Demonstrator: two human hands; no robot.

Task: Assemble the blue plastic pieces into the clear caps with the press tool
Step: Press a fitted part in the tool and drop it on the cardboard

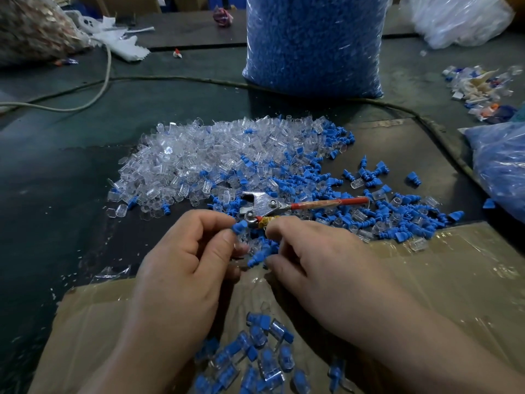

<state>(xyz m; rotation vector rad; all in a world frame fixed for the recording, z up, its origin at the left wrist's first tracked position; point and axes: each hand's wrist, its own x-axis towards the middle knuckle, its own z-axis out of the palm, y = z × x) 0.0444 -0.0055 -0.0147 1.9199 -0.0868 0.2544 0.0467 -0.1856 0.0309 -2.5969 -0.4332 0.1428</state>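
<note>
A heap of clear caps [199,155] lies on the table, with loose blue plastic pieces [397,220] spread to its right. The press tool [267,207], metal-jawed with a red handle, lies across the pieces just beyond my hands. My left hand [187,251] pinches a blue piece [240,226] with a clear cap between thumb and fingers. My right hand [318,251] curls its fingers round the tool's lower, yellow-taped handle, with another blue piece [257,258] by its thumb. Several assembled caps [255,356] lie on the cardboard near me.
A tall clear bag of blue pieces [312,44] stands at the back centre. Another blue-filled bag [502,166] lies at the right edge. A cable [159,78] crosses the table behind the heap. Taped cardboard [426,268] covers the near table. Scrap parts [480,86] lie far right.
</note>
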